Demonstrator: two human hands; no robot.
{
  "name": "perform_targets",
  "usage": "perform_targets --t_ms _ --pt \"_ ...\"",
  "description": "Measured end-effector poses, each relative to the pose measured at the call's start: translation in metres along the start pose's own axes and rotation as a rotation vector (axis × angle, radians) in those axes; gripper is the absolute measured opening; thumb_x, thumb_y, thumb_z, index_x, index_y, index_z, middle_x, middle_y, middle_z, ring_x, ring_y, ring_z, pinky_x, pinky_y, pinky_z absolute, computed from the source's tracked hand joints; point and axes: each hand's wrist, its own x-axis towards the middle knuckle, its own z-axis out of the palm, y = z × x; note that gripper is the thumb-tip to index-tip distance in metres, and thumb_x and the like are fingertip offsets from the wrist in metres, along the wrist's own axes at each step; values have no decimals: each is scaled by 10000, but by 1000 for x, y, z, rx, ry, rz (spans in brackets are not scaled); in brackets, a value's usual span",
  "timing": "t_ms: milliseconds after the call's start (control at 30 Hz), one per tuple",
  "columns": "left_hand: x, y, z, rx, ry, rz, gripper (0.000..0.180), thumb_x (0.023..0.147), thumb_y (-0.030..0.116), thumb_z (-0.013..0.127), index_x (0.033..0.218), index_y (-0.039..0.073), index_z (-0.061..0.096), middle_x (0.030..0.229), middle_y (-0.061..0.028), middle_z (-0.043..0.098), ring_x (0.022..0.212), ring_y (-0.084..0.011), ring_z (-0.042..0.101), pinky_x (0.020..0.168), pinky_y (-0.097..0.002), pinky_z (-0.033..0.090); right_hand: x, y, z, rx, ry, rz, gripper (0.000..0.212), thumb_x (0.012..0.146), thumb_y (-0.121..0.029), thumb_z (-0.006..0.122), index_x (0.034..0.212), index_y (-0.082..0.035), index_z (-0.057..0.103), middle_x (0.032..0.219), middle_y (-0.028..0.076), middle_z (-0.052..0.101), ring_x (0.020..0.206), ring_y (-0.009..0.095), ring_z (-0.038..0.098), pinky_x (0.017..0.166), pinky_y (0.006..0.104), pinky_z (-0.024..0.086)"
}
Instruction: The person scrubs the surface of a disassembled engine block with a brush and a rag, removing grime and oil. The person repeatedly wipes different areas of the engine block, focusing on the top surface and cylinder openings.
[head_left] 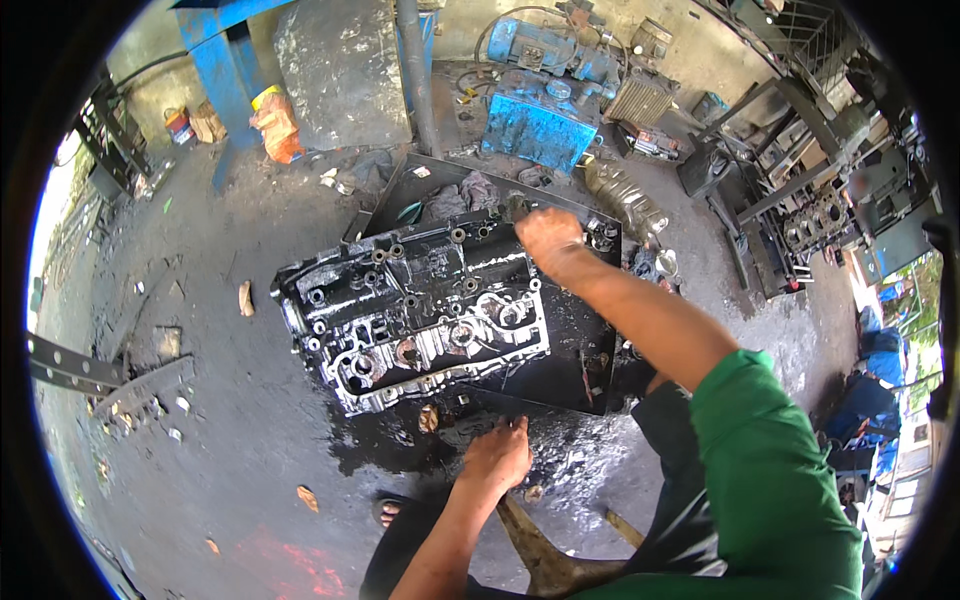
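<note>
Green sleeve (770, 480) fills the near right corner above an oily, wet concrete floor (200, 300) in a cluttered workshop. Left hand (497, 458) rests fingers down on the floor, just short of a black tray (560, 380). On the tray lies a greasy engine block (420, 315). Right hand (548, 238) reaches over the block's far edge, curled on something small; I cannot tell what. Bare floor opens left of the hands.

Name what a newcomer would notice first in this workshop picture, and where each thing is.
A grimy engine block lies mid-frame in a black tray on the oily floor. The right hand reaches over its far edge; the left hand rests near the tray's near edge. A blue machine stands behind.
</note>
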Motion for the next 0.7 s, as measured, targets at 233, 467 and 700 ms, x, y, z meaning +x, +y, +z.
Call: perform_targets --t_ms 233,467,700 --pt "-19 9 -3 -38 44 21 503 914 219 508 1371 22 436 1295 -252 533 1074 -384 625 888 -461 532 0 8 -66 36 -115 -85 257 892 -133 558 1100 -120 708 1123 59 693 1025 253 675 708 454 581" --pt "-16 11 -4 -34 31 51 503 905 219 528 1347 -7 448 1310 -284 518 1095 -380 619 884 -458 536 29 -9 -35 -139 -171 -39 216 819 -140 677 1017 -178 755 1091 9 716 989 219 686 738 437 582" --pt "-19 8 -3 -100 37 39 508 906 237 536 1344 -9 457 1367 -273 478 1133 -372 599 906 -458 527 -1 -51 28 429 122 377 335 939 -130 472 1268 -102 524 1006 204 677 960 357 679 790 442 566"
